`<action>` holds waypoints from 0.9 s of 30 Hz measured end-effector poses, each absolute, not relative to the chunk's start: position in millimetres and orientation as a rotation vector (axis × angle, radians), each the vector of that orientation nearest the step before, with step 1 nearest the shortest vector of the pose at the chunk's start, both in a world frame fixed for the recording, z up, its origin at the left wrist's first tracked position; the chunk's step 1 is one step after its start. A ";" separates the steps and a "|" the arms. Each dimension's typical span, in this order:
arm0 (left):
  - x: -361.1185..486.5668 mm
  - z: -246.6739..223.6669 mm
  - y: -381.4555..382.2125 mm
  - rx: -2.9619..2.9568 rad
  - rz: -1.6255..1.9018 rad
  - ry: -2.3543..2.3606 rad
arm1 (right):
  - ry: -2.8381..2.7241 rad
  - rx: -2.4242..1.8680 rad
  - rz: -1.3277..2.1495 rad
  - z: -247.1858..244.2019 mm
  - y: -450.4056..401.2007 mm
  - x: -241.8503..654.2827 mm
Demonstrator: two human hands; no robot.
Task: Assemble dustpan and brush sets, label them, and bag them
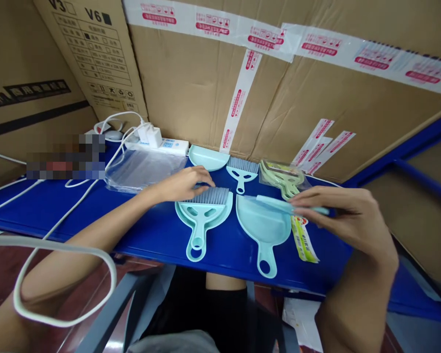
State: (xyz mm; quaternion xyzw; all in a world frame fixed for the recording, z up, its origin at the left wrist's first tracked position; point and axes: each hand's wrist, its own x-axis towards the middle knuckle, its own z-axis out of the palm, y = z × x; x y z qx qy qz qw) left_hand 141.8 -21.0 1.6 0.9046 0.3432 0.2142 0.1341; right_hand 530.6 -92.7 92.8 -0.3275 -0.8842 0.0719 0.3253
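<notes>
My right hand (347, 215) pinches a light blue hand brush (272, 202), tilted edge-on over a matching dustpan (264, 223) that lies on the blue table. To its left, another hand brush (202, 212) with grey bristles rests in a second dustpan (228, 210). My left hand (187, 184) is at those bristles with its fingers apart and holds nothing; I cannot tell if it touches them. Farther back lie a third dustpan (208, 157) and a brush (241, 175), bristles facing away from me.
Clear plastic bags (143, 169) lie at the left by a white power strip (174, 146). At the back right is a green brush-and-dustpan set (279, 177) in plastic. A label card (306, 240) lies at the right. White cables (77, 208) cross the left side; cardboard (191, 93) stands behind.
</notes>
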 end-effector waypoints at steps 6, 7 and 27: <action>145.1 -4.1 -20.5 2.646 0.623 0.934 | -2.699 -0.701 1.139 87.7 -93.5 522.3; 145.3 -3.1 -21.0 2.644 0.636 0.942 | -2.696 -0.697 1.264 85.1 -93.4 520.6; 135.1 10.6 -46.2 2.505 0.367 0.790 | -2.967 -0.917 0.680 35.5 -93.1 524.2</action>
